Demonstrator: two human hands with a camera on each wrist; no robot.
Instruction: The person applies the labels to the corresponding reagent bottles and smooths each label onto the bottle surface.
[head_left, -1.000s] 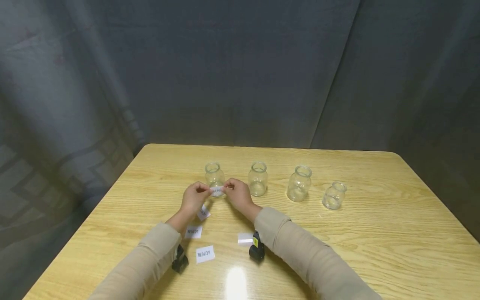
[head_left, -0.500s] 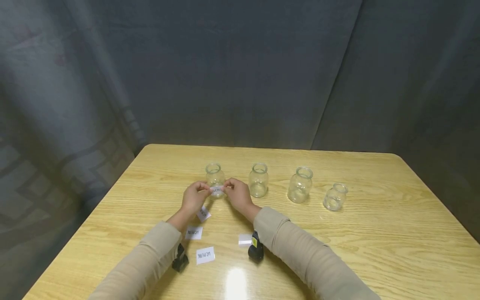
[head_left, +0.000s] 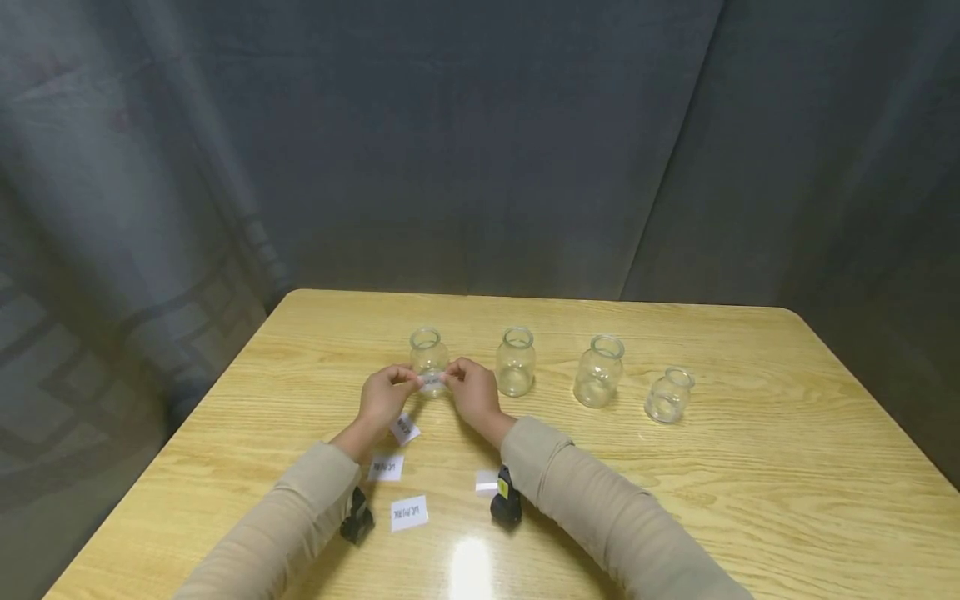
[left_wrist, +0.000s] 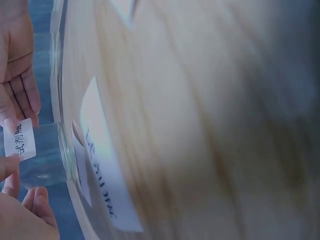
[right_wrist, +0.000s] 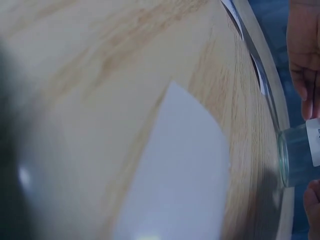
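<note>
A white label point(head_left: 432, 380) with printed characters lies against the front of the leftmost glass jar point(head_left: 427, 352). My left hand point(head_left: 385, 400) pinches the label's left end between thumb and fingers. On its right end, my right hand point(head_left: 474, 392) pinches in the same way. In the left wrist view the label point(left_wrist: 21, 141) shows its characters on the jar's wall point(left_wrist: 47, 155), with a thumb at each side and other fingers beside the glass. The right wrist view cuts off most of the label point(right_wrist: 314, 140) at its edge.
Three more glass jars stand to the right: one nearby point(head_left: 516, 363), a taller one point(head_left: 598, 372) and a small one point(head_left: 669, 395). Printed cards point(head_left: 408, 513) point(head_left: 386, 467) point(head_left: 405, 429) lie before the left hand. A whitish piece point(head_left: 486, 482) lies near the right wrist's black camera point(head_left: 506, 498).
Both hands stay at the leftmost jar, and the label sits slightly lower and closer against the glass. The jars and the loose cards have not visibly moved.
</note>
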